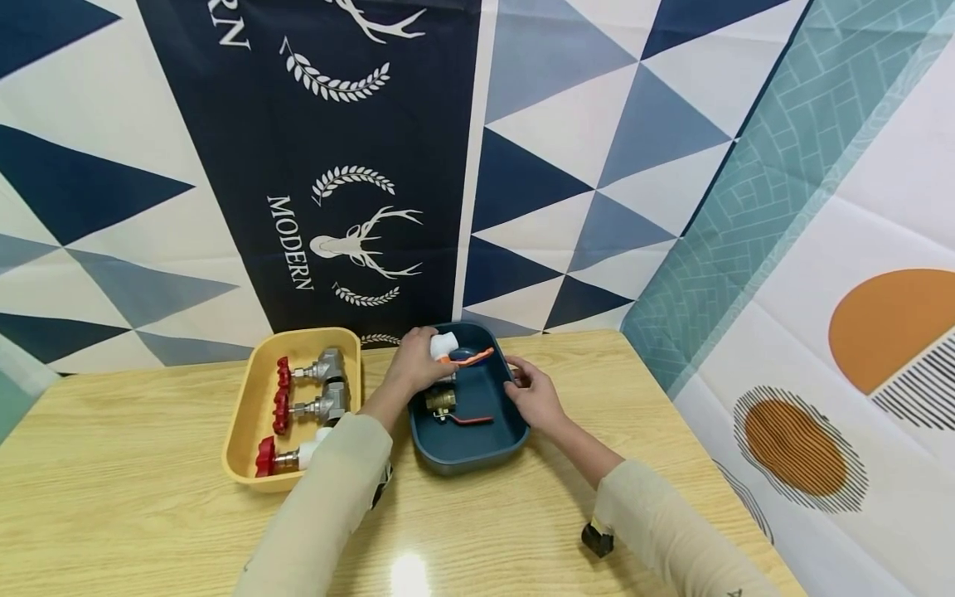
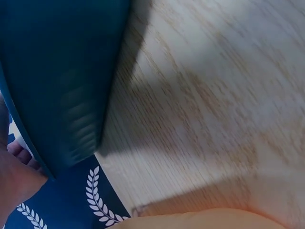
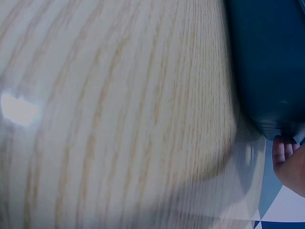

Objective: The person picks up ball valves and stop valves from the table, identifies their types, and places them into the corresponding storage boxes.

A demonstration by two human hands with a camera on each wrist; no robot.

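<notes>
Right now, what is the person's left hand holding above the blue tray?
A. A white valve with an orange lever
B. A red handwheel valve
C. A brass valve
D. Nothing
A: the left hand grips the white valve over the blue tray.

**Even light, soft wrist views**

The head view is bright and sharp, with a white glare spot on the desk [image 1: 409, 572] near its front edge. Both wrist views are blurred; soft shadows fall beside the blue tray [image 2: 57, 86].
</notes>
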